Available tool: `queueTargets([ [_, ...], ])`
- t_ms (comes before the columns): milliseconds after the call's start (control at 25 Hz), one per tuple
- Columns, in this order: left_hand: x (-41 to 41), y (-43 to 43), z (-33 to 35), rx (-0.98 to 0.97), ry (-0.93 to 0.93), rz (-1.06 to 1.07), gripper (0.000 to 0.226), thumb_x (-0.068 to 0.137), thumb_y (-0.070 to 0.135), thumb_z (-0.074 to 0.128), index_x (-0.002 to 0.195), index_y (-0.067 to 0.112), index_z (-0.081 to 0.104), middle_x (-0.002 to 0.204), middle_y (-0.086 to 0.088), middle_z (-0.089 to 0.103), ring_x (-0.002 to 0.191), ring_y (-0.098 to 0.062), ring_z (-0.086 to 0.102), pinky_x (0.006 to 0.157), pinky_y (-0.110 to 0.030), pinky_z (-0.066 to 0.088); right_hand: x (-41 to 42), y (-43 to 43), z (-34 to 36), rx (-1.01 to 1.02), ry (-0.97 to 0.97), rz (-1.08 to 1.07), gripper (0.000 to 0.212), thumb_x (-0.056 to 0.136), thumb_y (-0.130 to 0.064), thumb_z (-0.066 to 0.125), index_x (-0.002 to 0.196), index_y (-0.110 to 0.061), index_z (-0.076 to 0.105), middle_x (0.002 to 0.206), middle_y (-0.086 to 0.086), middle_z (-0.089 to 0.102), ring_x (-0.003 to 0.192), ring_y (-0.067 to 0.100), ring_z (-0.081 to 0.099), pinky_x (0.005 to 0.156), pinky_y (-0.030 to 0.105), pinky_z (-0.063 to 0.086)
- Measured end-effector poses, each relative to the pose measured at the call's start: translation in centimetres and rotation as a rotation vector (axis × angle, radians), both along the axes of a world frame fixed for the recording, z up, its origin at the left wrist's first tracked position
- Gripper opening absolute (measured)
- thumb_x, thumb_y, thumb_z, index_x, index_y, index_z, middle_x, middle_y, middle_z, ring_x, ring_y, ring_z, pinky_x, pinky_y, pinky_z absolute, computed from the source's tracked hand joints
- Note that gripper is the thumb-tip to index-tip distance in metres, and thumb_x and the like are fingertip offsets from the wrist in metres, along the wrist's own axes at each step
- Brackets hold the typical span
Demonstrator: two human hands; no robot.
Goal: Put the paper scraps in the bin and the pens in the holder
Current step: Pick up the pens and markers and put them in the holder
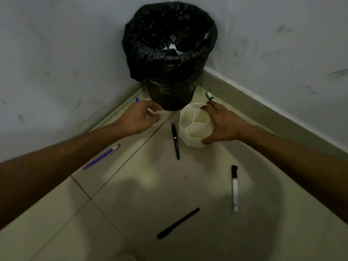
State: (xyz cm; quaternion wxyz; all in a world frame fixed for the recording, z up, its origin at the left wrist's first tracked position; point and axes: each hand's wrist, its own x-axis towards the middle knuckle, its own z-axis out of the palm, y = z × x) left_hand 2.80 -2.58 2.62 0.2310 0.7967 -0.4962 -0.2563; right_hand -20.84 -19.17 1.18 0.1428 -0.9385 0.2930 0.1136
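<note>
Right hand [224,123] grips holder [190,133] beside bin [169,59].

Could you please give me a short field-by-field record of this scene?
bin: black-lined bin in the corner, white paper scraps inside
holder: white holder on the floor, no pens seen inside
right hand: right hand grips the holder
left hand: left hand at the bin's base, fingers curled, contents unclear
pens on floor: purple pen, black pen, white marker, black marker, green-capped marker

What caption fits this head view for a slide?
Right hand grips the white pen holder by the black-lined bin; left hand curls nearby; pens lie scattered on the floor.
</note>
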Motion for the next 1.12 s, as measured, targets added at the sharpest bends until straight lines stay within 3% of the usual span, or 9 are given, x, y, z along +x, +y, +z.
queueTargets([
  [120, -1.4, 0.7, 0.7, -0.061, -0.031, -0.008, 0.03, 0.092, 0.028, 0.064, 0.12, 0.017, 0.063, 0.12, 0.005, 0.063, 0.101, -0.014, 0.063, 0.083, -0.028, 0.053, -1.6, 1.3, 1.1, 0.086, -0.132, -0.137, 0.119, 0.052, -0.07, 0.078, 0.148, -0.028, 0.024, 0.159, 0.009, 0.019, 0.142, 0.032, 0.028, 0.11, 0.054, 0.037],
  [240, -4.2, 2.6, 1.0, -0.075, 0.004, -0.016, 0.03, 0.092, 0.03, 0.063, 0.12, 0.021, 0.063, 0.119, 0.005, 0.063, 0.099, -0.012, 0.063, 0.078, -0.02, 0.049, -4.5, 4.4, 1.9, 0.093, -0.464, -0.41, 0.074, 0.071, -0.061, 0.073, 0.131, -0.026, 0.047, 0.137, 0.003, 0.047, 0.116, 0.019, 0.052, 0.092, 0.037, 0.05],
  [320, -5.7, 3.9, 0.3, -0.06, -0.015, -0.088, 0.031, 0.091, 0.031, 0.063, 0.12, 0.022, 0.063, 0.118, 0.006, 0.064, 0.097, -0.009, 0.062, 0.073, -0.014, 0.046, -6.4, 6.2, 1.0, 0.026, -0.562, -0.529, 0.039, 0.079, -0.048, 0.072, 0.109, -0.026, 0.058, 0.112, -0.001, 0.061, 0.093, 0.013, 0.06, 0.076, 0.03, 0.052],
  [480, -7.7, 5.9, -1.1, -0.062, -0.014, -0.195, 0.034, 0.09, 0.029, 0.065, 0.122, 0.019, 0.061, 0.118, 0.003, 0.065, 0.094, -0.01, 0.063, 0.074, -0.017, 0.049, -9.8, 8.0, -1.5, 0.157, -0.404, -0.662, 0.017, 0.08, -0.035, 0.072, 0.088, -0.022, 0.066, 0.086, -0.003, 0.068, 0.083, 0.018, 0.065, 0.071, 0.032, 0.052],
  [680, -9.6, 8.3, -2.5, -0.065, 0.034, -0.252, 0.028, 0.09, 0.028, 0.065, 0.117, 0.021, 0.064, 0.11, 0.008, 0.064, 0.091, -0.008, 0.063, 0.075, -0.021, 0.053, -12.4, 10.7, -3.9, 0.199, 0.035, -0.646, 0.044, 0.076, -0.044, 0.074, 0.103, -0.015, 0.054, 0.087, 0.002, 0.058, 0.076, 0.021, 0.057, 0.057, 0.027, 0.039],
  [760, -9.8, 8.9, -3.0, -0.057, 0.007, -0.272, 0.027, 0.091, 0.03, 0.064, 0.117, 0.024, 0.063, 0.109, 0.01, 0.062, 0.091, -0.007, 0.061, 0.075, -0.022, 0.053, -12.6, 11.2, -4.8, 0.227, 0.067, -0.572, 0.052, 0.077, -0.031, 0.075, 0.113, -0.012, 0.043, 0.09, 0.006, 0.058, 0.071, 0.021, 0.055, 0.051, 0.027, 0.038],
  [840, -10.1, 9.7, -3.6, -0.059, -0.033, -0.298, 0.028, 0.091, 0.032, 0.063, 0.118, 0.025, 0.062, 0.106, 0.008, 0.063, 0.089, -0.006, 0.059, 0.074, -0.023, 0.054, -12.2, 11.2, -4.8, 0.256, 0.092, -0.473, 0.052, 0.079, -0.022, 0.069, 0.121, -0.011, 0.04, 0.094, 0.01, 0.062, 0.076, 0.025, 0.059, 0.056, 0.029, 0.042],
  [960, -11.9, 12.7, -5.3, 0.063, -0.099, -0.404, 0.031, 0.09, 0.041, 0.06, 0.117, 0.026, 0.061, 0.102, 0.005, 0.062, 0.087, -0.008, 0.059, 0.078, -0.029, 0.054, -10.5, 11.6, -3.8, 0.342, 0.04, -0.411, 0.023, 0.086, -0.024, 0.052, 0.106, -0.012, 0.058, 0.092, 0.01, 0.065, 0.08, 0.028, 0.064, 0.067, 0.035, 0.051],
  [1120, -14.0, 16.3, -7.5, 0.307, -0.211, -0.5, 0.052, 0.084, 0.064, 0.055, 0.117, 0.024, 0.058, 0.107, 0.003, 0.06, 0.095, -0.017, 0.058, 0.073, -0.029, 0.045, -7.1, 13.1, -2.4, 0.261, -0.018, -0.23, 0.017, 0.09, -0.029, 0.053, 0.097, -0.019, 0.065, 0.084, 0.004, 0.064, 0.077, 0.025, 0.062, 0.071, 0.033, 0.051],
])
